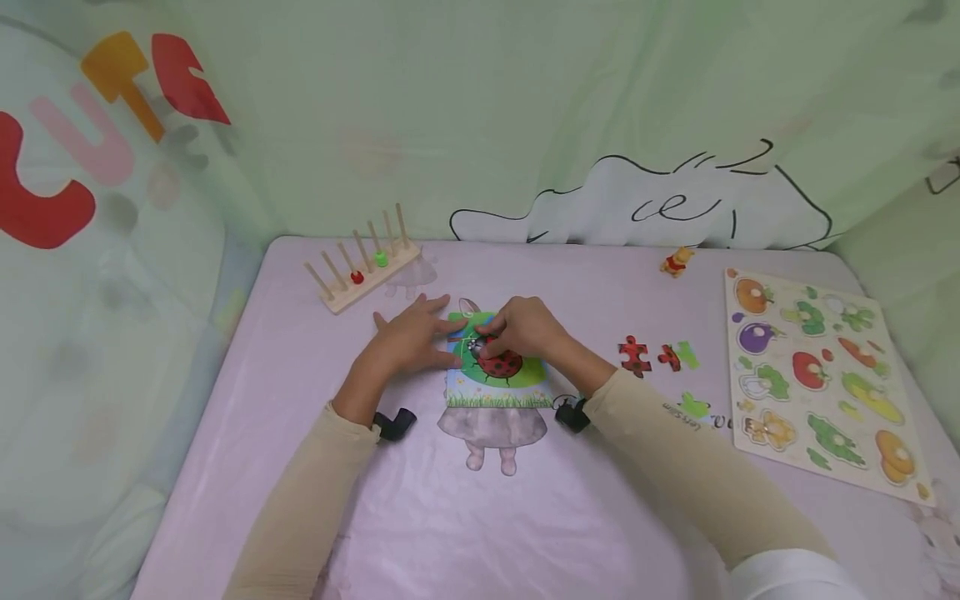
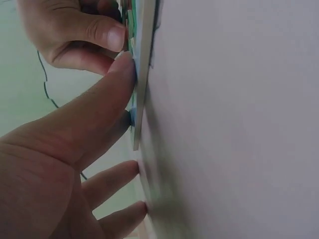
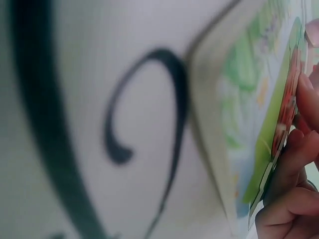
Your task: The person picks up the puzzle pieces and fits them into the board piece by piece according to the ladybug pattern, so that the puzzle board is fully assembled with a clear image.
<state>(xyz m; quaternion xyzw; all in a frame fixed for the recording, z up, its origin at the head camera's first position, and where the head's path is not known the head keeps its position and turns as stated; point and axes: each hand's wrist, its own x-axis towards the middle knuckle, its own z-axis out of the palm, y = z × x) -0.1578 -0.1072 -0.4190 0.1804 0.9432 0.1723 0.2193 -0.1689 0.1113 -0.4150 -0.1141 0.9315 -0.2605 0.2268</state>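
Beige sleeves are worn on both forearms, and a small black device is seen beside each wrist. Between the hands, a ladybird puzzle board is laid flat on the pink-covered desk, above a printed grey skirt. Its left side is touched by the left hand, whose fingers are spread and mostly straight. The ladybird's upper part is touched by the curled thumb and fingers of the right hand; whether a piece is pinched there cannot be told. To the right, loose red and green puzzle pieces are scattered, with a vegetable board set beyond them. Farther back, a wooden peg rack is placed at left, carrying one red and one green bead. Near the far edge, a small bear figurine is stood before a pale green curtain.
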